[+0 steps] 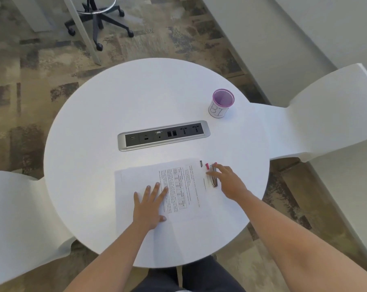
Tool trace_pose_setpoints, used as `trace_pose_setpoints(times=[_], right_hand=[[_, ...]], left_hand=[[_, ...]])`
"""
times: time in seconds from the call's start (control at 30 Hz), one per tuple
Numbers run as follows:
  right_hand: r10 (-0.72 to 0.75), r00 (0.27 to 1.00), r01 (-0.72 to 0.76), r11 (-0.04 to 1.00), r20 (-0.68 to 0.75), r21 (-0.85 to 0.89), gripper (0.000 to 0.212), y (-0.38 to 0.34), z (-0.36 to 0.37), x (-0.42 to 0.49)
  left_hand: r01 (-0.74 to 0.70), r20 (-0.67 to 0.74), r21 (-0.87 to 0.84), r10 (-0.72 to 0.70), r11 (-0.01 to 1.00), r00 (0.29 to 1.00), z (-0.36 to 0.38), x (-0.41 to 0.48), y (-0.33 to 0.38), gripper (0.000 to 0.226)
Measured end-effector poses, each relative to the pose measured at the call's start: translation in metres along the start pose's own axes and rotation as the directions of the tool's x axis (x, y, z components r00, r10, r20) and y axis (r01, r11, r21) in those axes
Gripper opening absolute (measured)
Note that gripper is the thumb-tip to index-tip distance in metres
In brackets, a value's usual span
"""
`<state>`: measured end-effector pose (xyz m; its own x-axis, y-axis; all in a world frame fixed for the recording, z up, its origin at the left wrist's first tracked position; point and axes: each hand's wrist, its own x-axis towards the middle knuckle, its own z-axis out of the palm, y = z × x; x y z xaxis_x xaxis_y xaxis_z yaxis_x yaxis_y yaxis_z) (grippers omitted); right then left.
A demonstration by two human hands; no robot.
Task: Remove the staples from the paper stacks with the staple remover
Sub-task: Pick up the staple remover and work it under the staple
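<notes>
A stack of white printed paper point(182, 192) lies on the near half of the round white table point(119, 106). My left hand point(150, 207) rests flat on the stack's left part, fingers spread. At the stack's top right corner lies a slim metal staple remover point(213, 175) with a pink end. My right hand point(227, 179) is over it, with the fingertips touching the tool; I cannot tell whether the fingers have closed on it. No staple is visible at this size.
A purple mesh cup point(221, 103) with a white handwritten label stands at the far right of the table. A grey power and data socket strip point(163, 134) is set into the table's middle. White chairs point(326, 114) flank the table; an office chair base point(98, 24) stands beyond.
</notes>
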<state>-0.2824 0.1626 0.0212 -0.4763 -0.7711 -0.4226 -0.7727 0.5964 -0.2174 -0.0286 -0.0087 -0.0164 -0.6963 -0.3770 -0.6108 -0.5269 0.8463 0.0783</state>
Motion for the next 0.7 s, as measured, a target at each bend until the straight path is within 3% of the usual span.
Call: trace_pose_setpoints(times=[0.07, 0.27, 0.47, 0.7], right_hand=[[-0.047, 0.998, 0.053, 0.99, 0.048, -0.134, 0.076, 0.004, -0.004, 0.001], [-0.135, 0.991, 0.137, 0.957, 0.026, -0.254, 0.066, 0.005, -0.006, 0.009], [-0.023, 1.0, 0.026, 0.973, 0.013, -0.231, 0.053, -0.001, 0.009, 0.01], [0.109, 0.975, -0.147, 0.97, -0.196, -0.192, 0.021, -0.004, 0.018, 0.004]], left_hand=[[0.005, 0.011, 0.006, -0.005, 1.0, 1.0, 0.0, -0.001, -0.001, 0.1], [0.012, 0.013, 0.01, -0.012, 1.0, 1.0, -0.001, -0.004, -0.001, 0.102], [0.017, 0.0, 0.031, -0.017, 0.999, 1.0, 0.0, -0.002, 0.0, 0.105], [0.026, 0.03, 0.049, -0.028, 0.998, 0.999, -0.006, 0.005, 0.003, 0.107]])
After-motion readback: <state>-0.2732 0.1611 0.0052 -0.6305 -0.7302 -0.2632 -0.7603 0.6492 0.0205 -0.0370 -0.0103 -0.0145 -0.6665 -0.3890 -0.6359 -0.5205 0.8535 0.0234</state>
